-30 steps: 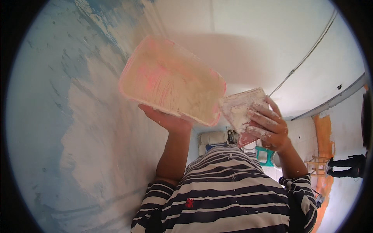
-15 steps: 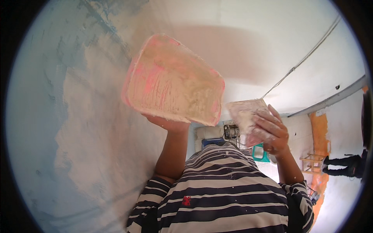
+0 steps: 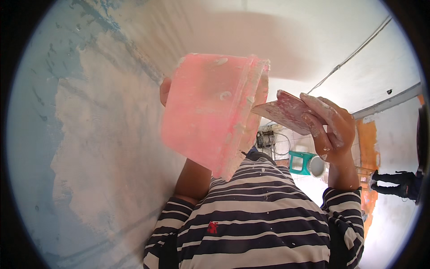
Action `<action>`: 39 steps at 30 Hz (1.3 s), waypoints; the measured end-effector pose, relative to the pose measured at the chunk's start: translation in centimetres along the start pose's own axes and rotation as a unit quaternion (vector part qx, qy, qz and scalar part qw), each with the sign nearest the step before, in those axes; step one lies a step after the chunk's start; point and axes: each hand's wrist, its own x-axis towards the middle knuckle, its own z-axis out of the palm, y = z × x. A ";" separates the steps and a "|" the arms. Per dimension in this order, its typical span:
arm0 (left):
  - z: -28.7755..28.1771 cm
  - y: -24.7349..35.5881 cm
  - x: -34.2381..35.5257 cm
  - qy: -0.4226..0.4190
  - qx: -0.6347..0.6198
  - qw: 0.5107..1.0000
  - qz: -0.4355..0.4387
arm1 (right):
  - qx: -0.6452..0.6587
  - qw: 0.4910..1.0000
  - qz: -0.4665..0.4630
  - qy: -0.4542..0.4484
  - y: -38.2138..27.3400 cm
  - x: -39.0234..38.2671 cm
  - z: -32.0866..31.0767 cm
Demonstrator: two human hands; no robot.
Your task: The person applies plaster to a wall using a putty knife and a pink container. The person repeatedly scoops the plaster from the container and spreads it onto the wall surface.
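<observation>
A pink plastic tub (image 3: 204,112) is tipped on its side in front of me, its opening turned to the right. Pale putty crusts its rim and spots its outer wall. Most of my left hand (image 3: 165,91) is hidden behind the tub; its fingertips curl round the far left edge, gripping it. My right hand (image 3: 335,127), smeared with putty, is closed on a broad, flat putty scraper (image 3: 291,113). The scraper's tip reaches to the tub's rim, at the opening; whether it touches cannot be made out. The inside of the tub is hidden.
To the left stands a blue wall (image 3: 33,148) with a large pale plastered patch (image 3: 103,148). A cable (image 3: 354,62) runs along the white surface at upper right. Below are a green stool (image 3: 295,162), a round pail (image 3: 317,166) and a machine (image 3: 266,139). Another person (image 3: 403,184) stands far right.
The tub has turned from showing its putty-coated inside to showing its outer side, opening rightward. My right hand has rotated and moved slightly right, with the scraper now pointing left at the rim.
</observation>
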 end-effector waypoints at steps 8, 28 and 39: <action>-0.9 0.5 0.0 -0.003 0.011 1.000 0.002 | -0.020 0.997 0.072 -0.017 0.0 0.4 -0.2; -0.9 -0.8 0.0 -0.006 0.011 1.000 -0.018 | 0.130 0.962 0.241 -0.009 -0.3 0.5 2.7; -1.9 -0.4 -2.2 -0.031 0.055 0.998 -0.022 | 0.004 0.989 0.041 -0.139 -0.7 1.8 3.0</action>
